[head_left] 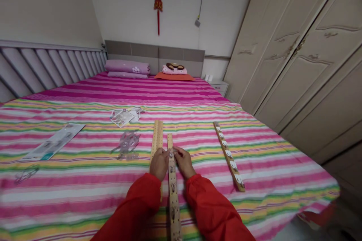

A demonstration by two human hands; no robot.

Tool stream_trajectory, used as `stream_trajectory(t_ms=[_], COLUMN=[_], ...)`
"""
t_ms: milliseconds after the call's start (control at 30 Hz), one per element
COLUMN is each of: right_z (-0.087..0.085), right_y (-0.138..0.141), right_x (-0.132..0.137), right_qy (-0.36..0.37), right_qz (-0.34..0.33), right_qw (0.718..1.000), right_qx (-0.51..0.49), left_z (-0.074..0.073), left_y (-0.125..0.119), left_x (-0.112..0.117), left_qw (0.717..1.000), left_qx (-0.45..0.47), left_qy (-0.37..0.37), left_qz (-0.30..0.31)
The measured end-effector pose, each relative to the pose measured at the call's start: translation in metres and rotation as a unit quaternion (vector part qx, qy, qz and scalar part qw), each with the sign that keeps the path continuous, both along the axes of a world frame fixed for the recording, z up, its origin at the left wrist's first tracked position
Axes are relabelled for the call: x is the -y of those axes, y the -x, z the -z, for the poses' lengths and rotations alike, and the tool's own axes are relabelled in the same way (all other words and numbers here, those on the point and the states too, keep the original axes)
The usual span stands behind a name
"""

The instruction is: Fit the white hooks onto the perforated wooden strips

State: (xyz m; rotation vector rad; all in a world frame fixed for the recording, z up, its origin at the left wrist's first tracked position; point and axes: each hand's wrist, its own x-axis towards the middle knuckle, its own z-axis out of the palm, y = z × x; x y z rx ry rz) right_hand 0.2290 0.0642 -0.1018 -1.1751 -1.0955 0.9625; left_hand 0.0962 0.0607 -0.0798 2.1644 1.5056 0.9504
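Observation:
A long wooden strip [173, 192] with small metal hooks lies lengthwise on the striped bed cover [85, 180] in front of me. My left hand [159, 163] is curled against its left edge and my right hand [183, 162] is curled against its right edge; both pinch at a small hook near the strip's far end. A second wooden strip [157, 137] lies just left of it, partly under my left hand. A third strip [229, 155] with several white hooks lies apart to the right. Both my sleeves are red.
Clear plastic packets [126, 144] and opened hook packaging [124, 116] lie left of the strips; a long printed card [53, 142] lies further left. Pillows [128, 68] sit at the headboard. A wardrobe [305, 64] stands to the right, past the bed's edge.

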Motion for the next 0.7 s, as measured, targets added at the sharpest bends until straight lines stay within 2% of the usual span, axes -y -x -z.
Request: stream_trajectory(t_ms=[133,233,433,700], right_z=[0.004,0.003,0.000,-0.002], right_y=[-0.003,-0.003,-0.005,-0.008], right_x=[0.002,0.003,-0.001,0.005], right_qy=[-0.053,-0.051,-0.040,-0.050], right_qz=[0.010,-0.009,-0.055,-0.071], right_qw=[0.982,0.966,0.959,0.960], right_qx=[0.181,0.251,0.275,0.265], left_z=[-0.007,-0.014,-0.019,-0.020], left_y=[-0.002,-0.003,-0.002,0.003], left_x=[0.005,0.010,0.010,0.004], left_qw=[0.993,0.985,0.981,0.986], left_qx=[-0.118,-0.162,-0.178,-0.132], left_qy=[0.008,0.018,0.045,0.079], left_qz=[-0.017,-0.058,-0.068,-0.065])
